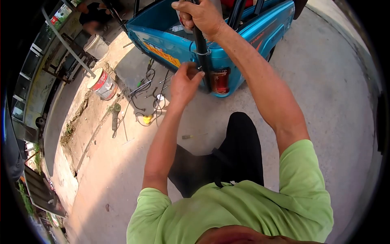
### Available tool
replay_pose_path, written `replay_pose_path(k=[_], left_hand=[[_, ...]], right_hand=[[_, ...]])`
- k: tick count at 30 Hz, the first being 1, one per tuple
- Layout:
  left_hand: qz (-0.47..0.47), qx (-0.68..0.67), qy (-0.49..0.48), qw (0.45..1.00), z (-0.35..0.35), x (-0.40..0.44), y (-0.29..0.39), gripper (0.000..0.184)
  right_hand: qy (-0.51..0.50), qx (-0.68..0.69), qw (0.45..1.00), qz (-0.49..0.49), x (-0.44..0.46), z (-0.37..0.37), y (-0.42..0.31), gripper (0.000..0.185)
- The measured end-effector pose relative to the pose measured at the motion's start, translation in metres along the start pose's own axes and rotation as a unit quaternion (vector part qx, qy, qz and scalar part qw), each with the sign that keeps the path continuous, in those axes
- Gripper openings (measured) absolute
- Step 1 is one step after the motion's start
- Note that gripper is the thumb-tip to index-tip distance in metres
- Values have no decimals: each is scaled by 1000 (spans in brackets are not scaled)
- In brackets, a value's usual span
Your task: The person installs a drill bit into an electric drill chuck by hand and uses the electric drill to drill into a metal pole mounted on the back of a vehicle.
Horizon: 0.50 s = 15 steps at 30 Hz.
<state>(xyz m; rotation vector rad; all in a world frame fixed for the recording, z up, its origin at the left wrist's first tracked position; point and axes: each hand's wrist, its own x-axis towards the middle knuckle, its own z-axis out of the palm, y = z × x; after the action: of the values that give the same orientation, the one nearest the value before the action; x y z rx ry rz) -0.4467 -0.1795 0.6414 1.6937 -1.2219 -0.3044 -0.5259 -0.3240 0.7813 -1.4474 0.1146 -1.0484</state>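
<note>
In the head view my right hand (203, 17) is wrapped round the upper part of a black pole (201, 42) at the rear corner of a blue vehicle bed (156, 37). Lower down, my left hand (185, 83) touches the same pole, with thumb and fingers drawn together near a small bolt or wire end (199, 68). What those fingers pinch, if anything, is too small to make out. A thin wire or clamp (202, 53) circles the pole between my hands. Beside the pole's lower end is a red tail light (220, 81).
On the concrete to the left lie a grinder-like power tool (116, 118), tangled black cables (156, 103) and a yellow piece (147, 119). A screwdriver (187, 137) lies before my knees. Two buckets (106, 90) stand farther left; another person (92, 18) is behind them.
</note>
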Motion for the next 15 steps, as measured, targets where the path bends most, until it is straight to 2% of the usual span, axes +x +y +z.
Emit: replay_pose_path(k=[1, 4, 7, 13, 15], left_hand=[[25, -10, 21, 999, 5, 3, 1, 30], [13, 60, -1, 998, 4, 10, 5, 27], [71, 118, 1, 990, 1, 10, 4, 23], [153, 231, -29, 960, -10, 13, 16, 19], [151, 253, -40, 955, -12, 15, 22, 18]], right_hand=[[2, -9, 1000, 0, 0, 0, -1, 29], [-3, 18, 1000, 0, 1, 1, 0, 29], [23, -23, 999, -1, -3, 2, -5, 30], [-10, -10, 1000, -10, 1, -1, 2, 31], [4, -36, 999, -7, -1, -1, -3, 31]])
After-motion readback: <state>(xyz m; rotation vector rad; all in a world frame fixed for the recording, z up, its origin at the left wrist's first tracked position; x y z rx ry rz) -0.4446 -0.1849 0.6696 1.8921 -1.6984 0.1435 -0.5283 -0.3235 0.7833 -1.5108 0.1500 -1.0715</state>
